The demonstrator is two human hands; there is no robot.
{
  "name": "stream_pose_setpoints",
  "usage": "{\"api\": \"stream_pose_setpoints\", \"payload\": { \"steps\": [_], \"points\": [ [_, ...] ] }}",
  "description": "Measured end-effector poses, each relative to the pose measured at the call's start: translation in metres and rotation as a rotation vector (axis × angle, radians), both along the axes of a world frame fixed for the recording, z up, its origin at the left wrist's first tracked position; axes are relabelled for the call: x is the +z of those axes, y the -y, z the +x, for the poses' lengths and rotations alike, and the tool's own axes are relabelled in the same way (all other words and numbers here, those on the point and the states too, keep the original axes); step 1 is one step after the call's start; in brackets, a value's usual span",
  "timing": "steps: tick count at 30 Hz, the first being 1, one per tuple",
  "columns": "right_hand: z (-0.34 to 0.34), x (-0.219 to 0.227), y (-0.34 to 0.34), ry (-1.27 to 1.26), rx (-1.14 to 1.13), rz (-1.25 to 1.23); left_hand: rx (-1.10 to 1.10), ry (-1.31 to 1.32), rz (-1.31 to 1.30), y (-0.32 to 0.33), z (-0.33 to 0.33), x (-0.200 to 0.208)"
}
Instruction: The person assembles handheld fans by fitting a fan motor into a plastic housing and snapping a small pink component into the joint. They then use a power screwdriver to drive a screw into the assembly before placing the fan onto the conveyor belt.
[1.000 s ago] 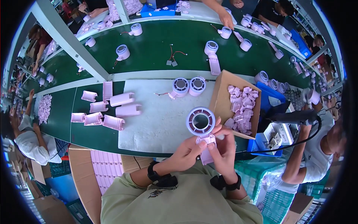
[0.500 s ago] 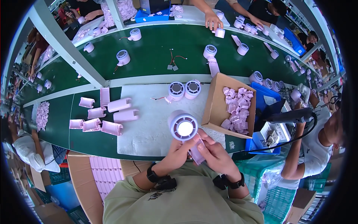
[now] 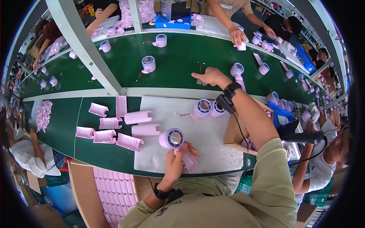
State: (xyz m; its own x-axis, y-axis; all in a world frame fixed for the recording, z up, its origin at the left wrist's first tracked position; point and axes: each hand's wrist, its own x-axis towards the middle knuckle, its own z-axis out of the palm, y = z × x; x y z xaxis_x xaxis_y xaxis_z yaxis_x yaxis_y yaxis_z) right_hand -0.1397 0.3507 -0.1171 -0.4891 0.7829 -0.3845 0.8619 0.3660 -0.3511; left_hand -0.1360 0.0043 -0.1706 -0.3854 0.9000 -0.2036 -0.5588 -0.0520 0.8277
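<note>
My left hand [image 3: 175,164] grips a pink hair-dryer-shaped housing [image 3: 167,138] by its handle, above the near part of a white mat. Its round head has a slotted ring with a shiny disc in the middle. My right hand [image 3: 213,77] reaches over the green conveyor belt, fingers stretched out to the left. Under those fingers lie small grey square parts [image 3: 200,82] with thin wires, partly covered by the hand. Whether the fingertips touch them is hard to see. Two more round-headed housings [image 3: 203,108] stand on the mat, left of my right forearm.
Pink half-shells [image 3: 130,141] lie left on the green bench. My right arm partly hides a cardboard box [image 3: 232,131] of small pink pieces. A slanting metal post [image 3: 81,45] rises at the left. Co-workers sit across the belt and at both sides; a black tool [image 3: 302,137] hangs right.
My right hand has let go of the housing's handle and moved far forward over the belt to the wired parts. My left hand still holds the housing, now lower and turned.
</note>
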Motion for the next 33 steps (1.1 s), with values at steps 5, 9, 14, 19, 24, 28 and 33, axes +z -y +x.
{"api": "stream_pose_setpoints", "payload": {
  "steps": [5,9,14,19,24,28,33],
  "points": [
    [-0.013,-0.034,-0.043,-0.111,-0.034,-0.157,-0.043,0.104,-0.055,-0.004,-0.004,-0.004],
    [-0.028,-0.017,-0.030,-0.087,0.017,-0.345,-0.060,0.157,-0.052,0.000,-0.014,-0.006],
    [-0.020,0.030,-0.113,-0.293,-0.014,-0.466,-0.093,0.125,-0.045,0.002,-0.008,-0.008],
    [-0.013,0.119,-0.191,-0.321,-0.294,0.487,-0.105,0.133,-0.044,-0.003,-0.012,-0.008],
    [-0.012,0.042,-0.163,-0.103,0.005,-0.055,-0.078,0.122,-0.041,-0.007,-0.011,-0.009],
    [-0.014,0.011,-0.052,0.118,0.025,-0.240,-0.073,0.171,0.005,-0.009,-0.011,-0.015],
    [-0.002,-0.028,-0.048,-0.214,0.179,-0.501,-0.082,0.152,0.009,-0.006,-0.010,-0.011]
  ]
}}
